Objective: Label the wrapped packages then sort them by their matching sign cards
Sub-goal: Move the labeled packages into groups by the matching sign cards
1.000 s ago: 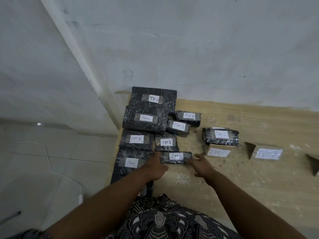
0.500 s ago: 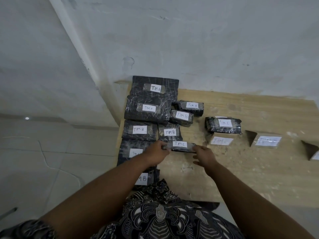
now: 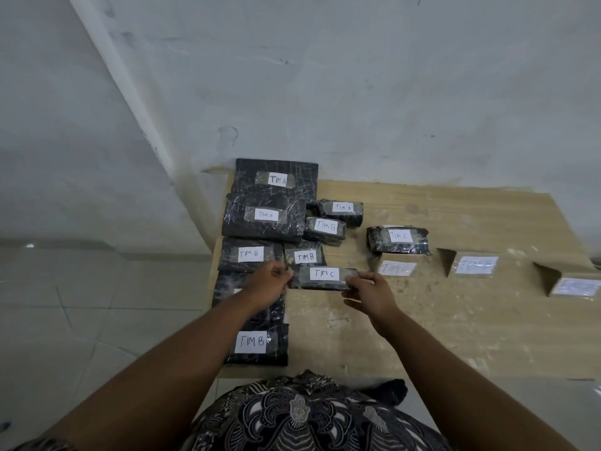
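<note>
Both hands hold one small black wrapped package, the TIM C package (image 3: 325,278). Left hand (image 3: 271,283) grip is pinched on its left end, right hand (image 3: 369,288) grip is clamped on its right end, thumb on top. Its white label reads TIM C, face up. Cannot tell if it rests on the bench (image 3: 455,320) or is just above it.

Places relative to the held TIM C package:
- Just behind it, touching or nearly so: a small TIM B package (image 3: 305,257).
- Behind-left: a wider TIM B package (image 3: 248,254).
- Farther behind: a large TIM A package (image 3: 265,216), and another large TIM A package (image 3: 276,177) against the wall.
- Behind-right: a small TIM B package (image 3: 325,227), with a small TIM A package (image 3: 341,209) past it.
- Near side, left: a TIM B package (image 3: 257,345) at the bench edge; one more package (image 3: 227,288) mostly hidden under the left forearm, label unreadable.
- Right: a folded cardboard sign card (image 3: 396,267), writing faint; a second TIM C package (image 3: 398,240) sits just behind that card.
- Farther right: a second sign card (image 3: 474,265), then a third sign card (image 3: 575,286), both unreadable.
</note>
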The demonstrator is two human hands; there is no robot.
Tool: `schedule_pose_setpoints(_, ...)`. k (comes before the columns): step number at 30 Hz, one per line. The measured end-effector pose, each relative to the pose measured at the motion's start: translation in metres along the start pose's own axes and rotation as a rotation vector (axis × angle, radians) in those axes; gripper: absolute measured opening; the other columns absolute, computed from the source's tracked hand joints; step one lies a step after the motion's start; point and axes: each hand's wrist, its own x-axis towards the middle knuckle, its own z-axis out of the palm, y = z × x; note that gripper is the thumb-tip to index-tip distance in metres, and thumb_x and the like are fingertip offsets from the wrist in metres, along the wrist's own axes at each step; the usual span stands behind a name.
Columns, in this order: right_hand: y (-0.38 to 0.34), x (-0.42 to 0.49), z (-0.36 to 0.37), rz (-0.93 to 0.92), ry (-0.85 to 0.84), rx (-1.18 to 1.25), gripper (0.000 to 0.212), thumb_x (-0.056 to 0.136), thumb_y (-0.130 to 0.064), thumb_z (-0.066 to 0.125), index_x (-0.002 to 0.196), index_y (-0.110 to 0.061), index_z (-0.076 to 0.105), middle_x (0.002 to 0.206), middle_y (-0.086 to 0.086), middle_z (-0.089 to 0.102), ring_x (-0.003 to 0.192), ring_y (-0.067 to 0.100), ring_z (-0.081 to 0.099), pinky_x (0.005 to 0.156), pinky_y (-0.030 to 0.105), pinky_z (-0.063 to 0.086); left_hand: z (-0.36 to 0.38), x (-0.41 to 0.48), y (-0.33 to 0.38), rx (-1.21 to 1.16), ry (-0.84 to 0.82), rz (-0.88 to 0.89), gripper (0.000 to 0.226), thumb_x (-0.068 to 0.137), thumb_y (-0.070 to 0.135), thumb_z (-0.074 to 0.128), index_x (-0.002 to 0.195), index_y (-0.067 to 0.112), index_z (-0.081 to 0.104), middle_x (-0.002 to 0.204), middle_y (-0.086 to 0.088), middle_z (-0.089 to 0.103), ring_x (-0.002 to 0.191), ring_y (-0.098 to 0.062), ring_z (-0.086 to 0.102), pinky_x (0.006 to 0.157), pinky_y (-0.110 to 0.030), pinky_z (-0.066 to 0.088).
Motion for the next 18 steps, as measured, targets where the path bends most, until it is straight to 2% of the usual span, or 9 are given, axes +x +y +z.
schedule_pose_setpoints(2,-0.003,-0.005,-0.006,-0.02,-0.005,0.001,0.031,0.096,-0.012,0.074,0.121,-0.012,0.056,0.109,0.026,0.074,0.083,0.03,0.073,0.081,0.047,0.065,0.005,-0.005,0.004,-0.056,-0.005,-0.025,0.036,0.104,0.042,0.057,0.132,0.019,0.061,0.108,0.001,0.071,0.085,-0.012,0.072,0.074,-0.028,0.056)
schedule_pose_setpoints(5,-0.003,-0.009,-0.02,-0.065,-0.012,-0.032,0.033,0.098,-0.012,0.073,0.126,-0.02,0.057,0.107,0.023,0.074,0.08,0.028,0.073,0.082,0.049,0.064,0.017,-0.008,0.009,-0.124,-0.018,-0.05,0.038,0.104,0.043,0.058,0.131,0.017,0.065,0.111,0.004,0.072,0.088,-0.012,0.074,0.077,-0.03,0.058)
schedule_pose_setpoints(8,-0.006,-0.007,-0.036,-0.135,-0.011,-0.09,0.032,0.098,-0.012,0.071,0.127,-0.026,0.064,0.101,0.019,0.077,0.077,0.026,0.074,0.074,0.044,0.064,0.033,-0.007,0.018,-0.215,-0.027,-0.083,0.038,0.103,0.045,0.059,0.13,0.019,0.065,0.116,0.005,0.071,0.093,-0.014,0.074,0.072,-0.029,0.056)
schedule_pose_setpoints(10,-0.009,-0.003,-0.046,-0.172,-0.001,-0.136,0.03,0.1,-0.013,0.069,0.126,-0.028,0.066,0.099,0.014,0.078,0.079,0.028,0.076,0.073,0.041,0.063,0.044,-0.005,0.023,-0.315,-0.031,-0.099,0.037,0.101,0.044,0.064,0.129,0.02,0.064,0.114,0.003,0.072,0.096,-0.018,0.074,0.079,-0.034,0.061)
schedule_pose_setpoints(13,-0.016,0.006,-0.057,-0.219,-0.003,-0.223,0.033,0.101,-0.017,0.069,0.131,-0.027,0.064,0.099,0.01,0.078,0.089,0.031,0.078,0.076,0.044,0.065,0.059,0.001,0.029,-0.389,-0.02,-0.079,0.038,0.098,0.041,0.069,0.127,0.017,0.065,0.112,-0.001,0.074,0.096,-0.02,0.075,0.086,-0.036,0.062)
schedule_pose_setpoints(18,-0.04,0.033,-0.078,-0.325,0.003,-0.457,0.046,0.09,-0.026,0.083,0.133,-0.027,0.066,0.11,-0.008,0.072,0.091,0.016,0.075,0.086,0.048,0.064,0.073,0.018,0.053,-0.395,0.077,-0.036,0.03,0.094,0.039,0.075,0.113,0.017,0.068,0.104,-0.005,0.077,0.087,-0.018,0.077,0.083,-0.035,0.063)
